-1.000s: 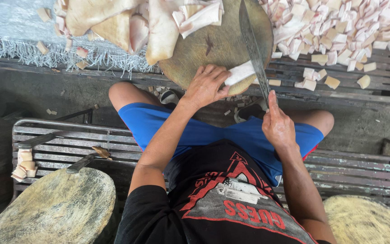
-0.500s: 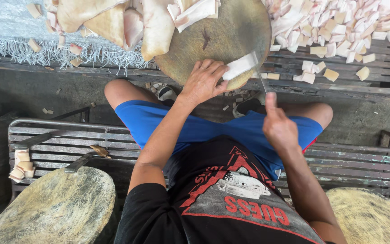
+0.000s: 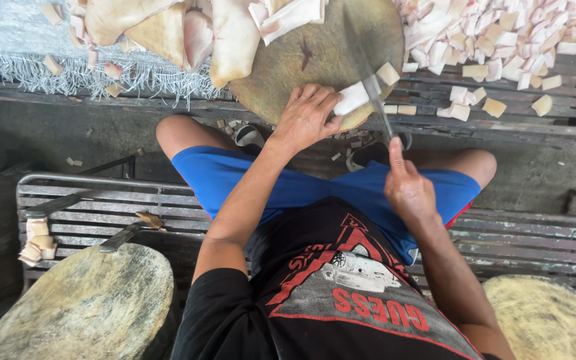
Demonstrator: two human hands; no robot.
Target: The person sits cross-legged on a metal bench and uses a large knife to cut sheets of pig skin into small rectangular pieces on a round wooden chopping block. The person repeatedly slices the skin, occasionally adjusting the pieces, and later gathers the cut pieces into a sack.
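My left hand point(image 3: 306, 117) presses a pale strip of meat point(image 3: 353, 98) onto the near edge of a round wooden chopping block point(image 3: 315, 57). My right hand point(image 3: 407, 187) grips the handle of a long cleaver point(image 3: 368, 73), whose blade comes down across the strip. A small cut cube point(image 3: 388, 73) lies just right of the blade. Large pale slabs of meat point(image 3: 221, 37) hang over the block's far left side.
A heap of cut cubes point(image 3: 501, 40) covers the slatted platform at the right. I sit on a metal bench point(image 3: 101, 200) in blue shorts. Another round block point(image 3: 81, 307) with a knife point(image 3: 125, 235) is at lower left, a third block point(image 3: 548, 320) at lower right.
The cleaver has come down through the strip and a cube has been cut off at its right end. My left hand keeps holding the strip.
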